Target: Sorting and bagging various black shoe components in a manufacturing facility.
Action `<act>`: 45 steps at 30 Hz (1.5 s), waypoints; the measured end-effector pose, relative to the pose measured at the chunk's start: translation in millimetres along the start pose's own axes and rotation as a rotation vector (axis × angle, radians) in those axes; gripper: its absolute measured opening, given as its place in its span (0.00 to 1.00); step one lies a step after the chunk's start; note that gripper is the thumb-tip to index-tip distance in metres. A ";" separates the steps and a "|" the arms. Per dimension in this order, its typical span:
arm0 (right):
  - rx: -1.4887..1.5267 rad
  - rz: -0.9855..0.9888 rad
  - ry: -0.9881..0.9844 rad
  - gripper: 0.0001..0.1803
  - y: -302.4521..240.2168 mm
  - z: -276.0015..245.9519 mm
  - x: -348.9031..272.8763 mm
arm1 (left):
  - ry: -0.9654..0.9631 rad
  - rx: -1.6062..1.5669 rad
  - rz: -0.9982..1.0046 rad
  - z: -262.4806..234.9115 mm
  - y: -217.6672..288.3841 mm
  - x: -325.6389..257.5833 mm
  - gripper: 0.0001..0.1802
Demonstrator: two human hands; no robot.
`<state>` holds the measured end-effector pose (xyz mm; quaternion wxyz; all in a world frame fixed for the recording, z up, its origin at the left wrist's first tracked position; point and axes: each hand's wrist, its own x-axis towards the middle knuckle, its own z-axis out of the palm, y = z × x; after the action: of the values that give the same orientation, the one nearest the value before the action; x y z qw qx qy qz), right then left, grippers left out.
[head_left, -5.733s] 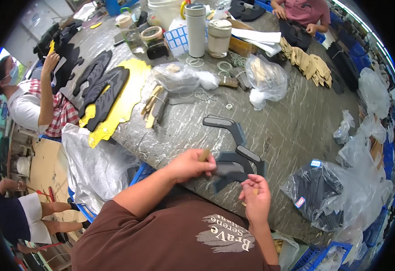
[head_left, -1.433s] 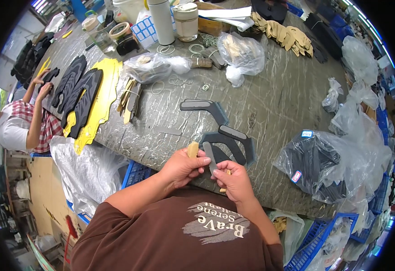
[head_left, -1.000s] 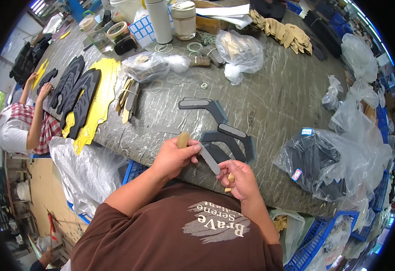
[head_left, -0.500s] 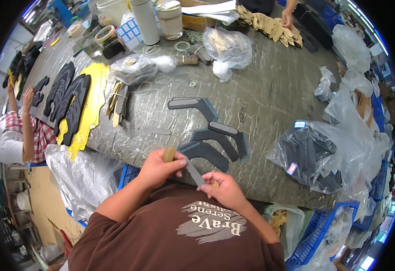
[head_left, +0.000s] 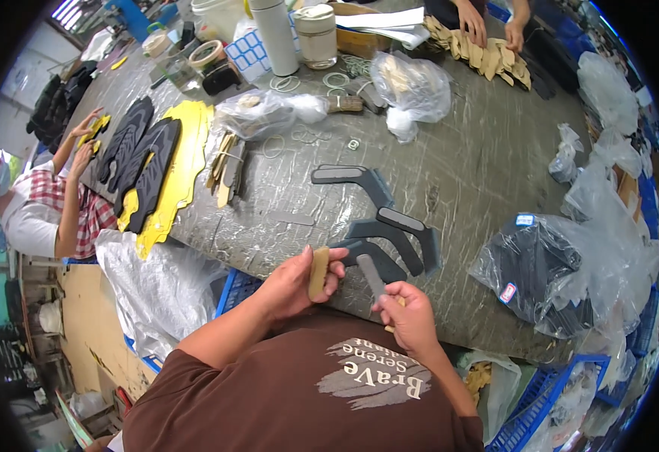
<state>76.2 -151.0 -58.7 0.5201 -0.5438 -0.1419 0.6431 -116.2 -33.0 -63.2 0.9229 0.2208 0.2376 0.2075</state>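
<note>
A tan strip (head_left: 319,275) stands upright between the thumb and fingers of my left hand (head_left: 293,285), near the table's front edge. My right hand (head_left: 411,315) pinches the lower end of a flat grey strip (head_left: 371,275), which tilts up toward the left. A bit of tan material also shows at the right fingers, mostly hidden by them. Just beyond my hands lie several dark, bent flat pieces; an upper one (head_left: 378,188) and a right-hand one (head_left: 424,239) each carry a grey strip on one arm. A loose grey strip (head_left: 292,218) lies left of them.
A plastic-wrapped table (head_left: 487,166) holds a bag of dark pieces (head_left: 533,264) at right, a tied bundle of strips (head_left: 227,169) and yellow sheets (head_left: 182,173) at left. Jars, a white bottle (head_left: 275,38) and bags stand behind. A co-worker (head_left: 50,196) is at left; another person's hands (head_left: 487,29) handle tan pieces.
My hands have drawn apart; the grey strip, earlier between both, is now in my right hand alone. The view has shifted. A second hand shows at the far tan pieces.
</note>
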 end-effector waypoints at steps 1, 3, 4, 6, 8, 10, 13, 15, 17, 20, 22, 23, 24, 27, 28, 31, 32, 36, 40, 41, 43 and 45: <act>0.000 0.001 -0.015 0.05 0.7 0.2 1.3 | -0.086 -0.076 -0.033 -2.7 2.9 -0.5 0.30; 0.100 -0.021 0.017 0.04 0.8 -2.3 1.5 | -0.085 -0.126 -0.047 3.5 5.1 0.7 0.30; 0.100 -0.021 0.015 0.04 0.6 -2.0 2.0 | -0.085 -0.178 -0.065 5.5 6.0 1.0 0.29; 0.074 -0.018 0.010 0.04 0.2 -1.5 2.6 | -0.057 -0.094 -0.061 1.6 6.7 1.3 0.28; 0.056 -0.019 0.014 0.03 0.4 -0.6 3.7 | -0.031 -0.014 -0.059 0.5 6.3 1.2 0.26; 0.038 -0.021 0.021 0.03 -0.2 0.7 3.9 | 0.028 0.054 -0.042 1.1 4.7 1.0 0.23; 0.039 -0.002 0.022 0.04 -0.9 4.4 4.6 | 0.098 0.065 -0.007 1.7 1.0 2.6 0.20; 0.034 0.009 0.003 0.04 -0.3 6.5 5.8 | 0.162 0.095 0.001 6.2 -1.7 3.7 0.18; 0.056 0.016 -0.015 0.04 -0.1 7.7 6.8 | 0.224 0.124 0.011 9.9 -3.3 4.9 0.15; 0.092 0.031 -0.040 0.04 1.0 7.3 7.4 | 0.270 0.168 0.004 15.6 -4.2 6.7 0.11; 0.104 0.039 -0.047 0.04 1.7 6.7 7.5 | 0.325 0.251 -0.007 21.7 -2.6 8.3 0.09; 0.130 0.045 -0.044 0.04 2.0 6.4 7.1 | 0.325 0.249 -0.004 20.7 -3.7 9.0 0.09; 0.155 0.051 -0.041 0.04 2.4 6.2 6.9 | 0.322 0.229 0.003 18.5 -5.1 9.9 0.09; 0.169 0.055 -0.057 0.04 3.8 5.9 7.2 | 0.338 0.202 0.003 21.3 -4.7 10.2 0.08; 0.167 0.057 -0.060 0.04 3.6 6.2 7.1 | 0.357 0.198 -0.008 23.0 -3.6 10.2 0.08; 0.163 0.087 -0.076 0.03 2.4 6.7 6.5 | 0.387 0.158 -0.055 24.8 -0.8 11.3 0.06; 0.180 0.095 -0.087 0.03 2.9 6.1 6.7 | 0.389 0.157 -0.053 21.9 -0.9 11.6 0.06; 0.215 0.112 -0.096 0.03 6.6 3.5 9.2 | 0.344 0.143 -0.042 13.0 -3.3 12.5 0.06; 0.228 0.109 -0.114 0.03 6.1 3.7 10.1 | 0.402 0.084 -0.028 22.3 0.3 14.0 0.07; 0.219 0.114 -0.110 0.03 5.7 4.3 9.8 | 0.401 0.083 -0.030 22.3 0.8 14.3 0.07; 0.210 0.118 -0.104 0.03 5.2 5.2 9.2 | 0.381 0.039 -0.033 22.1 1.6 14.2 0.06; 0.213 0.120 -0.114 0.03 4.9 5.1 8.5 | 0.379 0.043 -0.034 23.2 2.3 14.1 0.06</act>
<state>70.5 -144.1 -65.2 0.5266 -0.4557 -0.0693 0.7143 -93.3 -31.4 -48.6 0.8600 0.1932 0.4154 0.2247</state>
